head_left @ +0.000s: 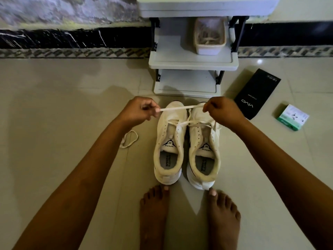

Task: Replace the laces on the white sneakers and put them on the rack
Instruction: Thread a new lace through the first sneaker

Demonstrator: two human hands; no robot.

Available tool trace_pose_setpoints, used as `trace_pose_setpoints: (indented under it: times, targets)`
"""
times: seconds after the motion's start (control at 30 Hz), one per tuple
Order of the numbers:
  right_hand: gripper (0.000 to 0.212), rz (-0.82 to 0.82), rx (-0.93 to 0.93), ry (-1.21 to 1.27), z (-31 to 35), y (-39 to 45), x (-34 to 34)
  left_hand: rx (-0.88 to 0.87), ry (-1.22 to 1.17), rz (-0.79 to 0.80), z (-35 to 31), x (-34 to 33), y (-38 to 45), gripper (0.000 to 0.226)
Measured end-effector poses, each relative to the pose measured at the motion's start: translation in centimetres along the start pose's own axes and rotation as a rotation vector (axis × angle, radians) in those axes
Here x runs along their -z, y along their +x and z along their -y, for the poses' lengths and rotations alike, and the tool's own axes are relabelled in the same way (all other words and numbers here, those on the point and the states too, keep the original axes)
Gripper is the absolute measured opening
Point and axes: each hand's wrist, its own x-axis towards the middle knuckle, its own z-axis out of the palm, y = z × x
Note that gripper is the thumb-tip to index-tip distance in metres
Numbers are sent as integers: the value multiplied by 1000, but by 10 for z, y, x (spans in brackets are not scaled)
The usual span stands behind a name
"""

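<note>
Both hands grasp one white lace (pixel 177 108), stretched taut between them above the sneaker toes. Left hand (pixel 139 110) pinches one end between thumb and curled fingers; right hand (pixel 220 110) pinches the other end the same way. From a point near the right-hand grip the lace drops to the lowest eyelets of the right sneaker (pixel 204 143), where it crosses the tongue; a strand also lies slantwise onto the left sneaker (pixel 170 141).

The two sneakers stand side by side on the tiled floor (pixel 63 105), directly below the grip, toes pointing away from the person, heels just touching the toes of two bare feet (pixel 189 213). Upper eyelets on both are unlaced.

Beyond the grip: white rack (pixel 192 63), its lower shelves bare, a small tub (pixel 210 36) of loose laces on an upper shelf. Nothing lies between sneakers and rack.

Outward from the left-hand grip, nearer the person: a spare lace (pixel 128 138) looped on the floor, partly under the forearm. Outward from the right-hand grip: a black phone box (pixel 257 93), then a small green and white carton (pixel 292 117), well apart from the sneakers.
</note>
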Motion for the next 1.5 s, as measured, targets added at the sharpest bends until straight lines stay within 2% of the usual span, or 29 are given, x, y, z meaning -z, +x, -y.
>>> trace_pose_setpoints:
  times: [0.13,0.23,0.3,0.4,0.5,0.63,0.73,0.8,0.93,1.0,1.07,1.13,1.3,1.5]
  targets:
    - [25,-7,-82,-295,-9,0,3,84,180,-70,10,3,4,14]
    - [19,24,-41,-475,-4,-6,-8,33,294,-81,2,-8,2,24]
    - [30,57,105,-381,3,-10,-19,-58,318,-4,-9,-19,-1,25]
    - [41,151,176,81,24,-17,-37,-122,306,55,-23,-35,-4,25]
    - [27,198,133,276,36,-17,-49,-160,242,9,-31,-40,-5,23]
    - [21,109,103,375,30,-17,-49,-140,165,-82,-25,-39,-4,16]
    - [20,84,56,346,22,-15,-53,-59,82,-120,-10,-38,-2,22]
    - [17,56,8,353,19,-13,-60,38,127,-112,4,-38,-1,30]
    - [13,15,-22,310,21,-12,-80,253,118,100,22,-50,-6,58]
    - [14,-3,3,235,23,-11,-90,278,57,52,26,-53,-6,52]
    - [15,-15,9,192,23,-9,-96,290,2,19,28,-51,-5,34]
    - [15,-35,-4,190,23,-7,-101,313,-83,10,30,-48,-4,24]
    - [17,-104,-30,240,23,-4,-110,393,-286,3,36,-46,-5,27]
    - [23,-87,4,48,22,-1,-121,419,-427,42,44,-44,-3,31]
